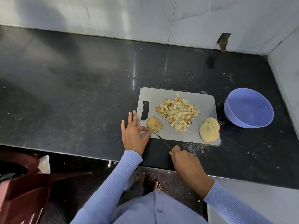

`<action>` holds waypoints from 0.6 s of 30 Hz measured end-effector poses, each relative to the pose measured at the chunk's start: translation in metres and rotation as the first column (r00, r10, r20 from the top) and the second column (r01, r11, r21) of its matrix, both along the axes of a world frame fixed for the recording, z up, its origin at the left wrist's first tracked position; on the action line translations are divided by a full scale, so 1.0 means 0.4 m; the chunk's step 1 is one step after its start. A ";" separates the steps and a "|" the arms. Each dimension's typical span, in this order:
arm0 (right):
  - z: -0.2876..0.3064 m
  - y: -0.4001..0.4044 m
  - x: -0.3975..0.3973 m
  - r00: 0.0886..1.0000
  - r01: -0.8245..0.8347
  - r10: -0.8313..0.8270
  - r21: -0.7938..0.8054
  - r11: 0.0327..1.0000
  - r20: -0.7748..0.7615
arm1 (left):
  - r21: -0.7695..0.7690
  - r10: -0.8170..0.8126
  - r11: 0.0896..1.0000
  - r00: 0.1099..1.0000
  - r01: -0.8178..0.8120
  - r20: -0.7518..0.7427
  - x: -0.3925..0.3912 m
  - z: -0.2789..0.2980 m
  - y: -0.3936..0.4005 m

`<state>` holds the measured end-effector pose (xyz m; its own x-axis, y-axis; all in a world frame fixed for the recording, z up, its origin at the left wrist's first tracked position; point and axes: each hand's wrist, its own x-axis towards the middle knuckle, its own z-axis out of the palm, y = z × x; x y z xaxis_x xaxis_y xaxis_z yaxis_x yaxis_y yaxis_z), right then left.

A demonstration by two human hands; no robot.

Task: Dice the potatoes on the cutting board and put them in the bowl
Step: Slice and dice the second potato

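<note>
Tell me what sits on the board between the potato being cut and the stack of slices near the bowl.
In the head view, a heap of diced potato lies between the potato being cut and the stack of slices, on the cutting board.

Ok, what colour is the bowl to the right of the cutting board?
The bowl is a light purple-blue, seen clearly in the head view.

Black stone counter [80,75] against pale wall [129,15]; maroon chair [22,188].

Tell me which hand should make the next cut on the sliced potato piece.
Right. The right hand already grips the knife, its tip at the sliced potato piece; the left hand pinches that piece's near end, steadying it.
</note>
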<state>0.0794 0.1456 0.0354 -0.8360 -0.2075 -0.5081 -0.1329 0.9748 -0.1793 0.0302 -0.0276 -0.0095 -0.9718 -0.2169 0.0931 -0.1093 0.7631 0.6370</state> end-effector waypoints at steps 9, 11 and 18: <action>0.018 0.084 -0.010 0.983 0.178 -0.184 -0.178 0.968 -0.016 | -0.098 -0.542 0.825 0.829 0.556 0.139 -0.079 0.044 -0.075; 0.018 0.098 -0.014 0.974 0.210 -0.221 -0.175 0.962 -0.044 | -0.119 -0.651 0.717 0.720 0.687 0.239 -0.103 0.062 -0.073; 0.021 0.105 -0.019 0.961 0.254 -0.269 -0.188 0.949 -0.060 | -0.146 -0.760 0.559 0.575 0.816 0.303 -0.151 0.068 -0.068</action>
